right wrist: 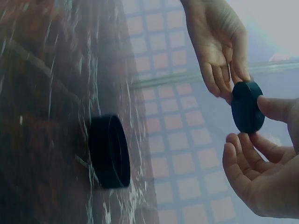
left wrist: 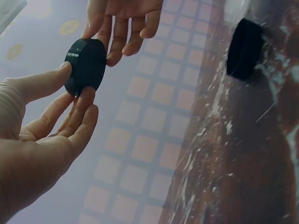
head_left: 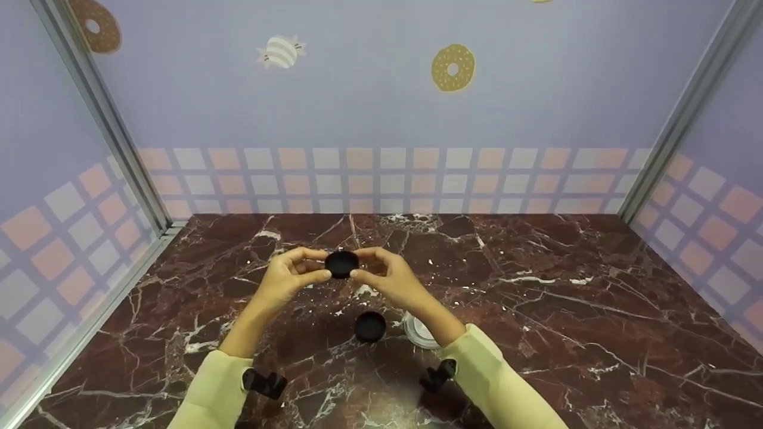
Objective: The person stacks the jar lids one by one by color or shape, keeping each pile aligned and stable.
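Observation:
Above the table, both hands hold a black round lid (head_left: 341, 264) between them. My left hand (head_left: 292, 271) pinches its left edge with thumb and fingertips. At the opposite edge, my right hand (head_left: 390, 274) pinches it the same way. In the left wrist view the lid (left wrist: 91, 65) is a thick disc standing nearly on edge. Below the hands, a second black round piece (head_left: 370, 327) rests on the table, touched by neither hand. The right wrist view shows this piece (right wrist: 108, 151) as a hollow, open cup with a rim.
A clear round container (head_left: 420, 330) with something white stands on the table, partly hidden by the right forearm. The dark red marbled table (head_left: 572, 333) meets a checked wall (head_left: 393, 179) at the back. Metal posts (head_left: 679, 113) mark the corners.

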Demonstrator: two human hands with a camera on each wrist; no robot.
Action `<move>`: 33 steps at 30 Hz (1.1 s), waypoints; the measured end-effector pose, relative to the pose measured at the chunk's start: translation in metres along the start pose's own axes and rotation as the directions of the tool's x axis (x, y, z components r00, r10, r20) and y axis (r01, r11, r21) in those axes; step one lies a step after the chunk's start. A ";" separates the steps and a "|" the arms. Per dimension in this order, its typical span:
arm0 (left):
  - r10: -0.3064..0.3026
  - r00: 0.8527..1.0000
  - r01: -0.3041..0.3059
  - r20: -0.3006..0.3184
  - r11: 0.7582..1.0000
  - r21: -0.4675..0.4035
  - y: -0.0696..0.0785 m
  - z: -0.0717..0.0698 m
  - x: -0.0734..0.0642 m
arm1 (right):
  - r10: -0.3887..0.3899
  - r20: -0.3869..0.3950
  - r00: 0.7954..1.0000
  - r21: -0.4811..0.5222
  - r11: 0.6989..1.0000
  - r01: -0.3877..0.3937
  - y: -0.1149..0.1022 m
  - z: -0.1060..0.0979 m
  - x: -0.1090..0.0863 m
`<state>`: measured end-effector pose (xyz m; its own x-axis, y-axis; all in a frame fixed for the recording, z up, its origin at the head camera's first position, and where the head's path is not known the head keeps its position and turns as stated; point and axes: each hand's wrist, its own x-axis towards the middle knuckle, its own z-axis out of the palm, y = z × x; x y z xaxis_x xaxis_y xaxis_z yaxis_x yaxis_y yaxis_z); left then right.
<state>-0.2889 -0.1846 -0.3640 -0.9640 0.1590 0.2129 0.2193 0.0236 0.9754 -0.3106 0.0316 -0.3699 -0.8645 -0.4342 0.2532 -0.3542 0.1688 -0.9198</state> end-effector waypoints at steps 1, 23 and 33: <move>-0.002 1.000 0.002 0.000 1.000 -0.009 -0.001 0.001 0.000 | -0.005 0.004 1.000 -0.016 1.000 0.005 0.001 -0.002 0.000; -0.128 0.973 0.113 0.190 0.990 0.086 -0.034 0.026 0.003 | -0.012 0.202 0.979 -0.213 0.976 0.055 0.034 -0.040 -0.017; -0.195 0.946 0.151 0.259 0.972 0.181 -0.051 0.031 -0.002 | 0.068 0.321 0.945 -0.295 0.955 0.031 0.038 -0.042 -0.019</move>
<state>-0.2930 -0.1557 -0.4158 -0.9159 0.4014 -0.0036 0.0950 0.2254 0.9696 -0.3225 0.0835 -0.3974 -0.7261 -0.6829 0.0801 -0.4706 0.4087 -0.7820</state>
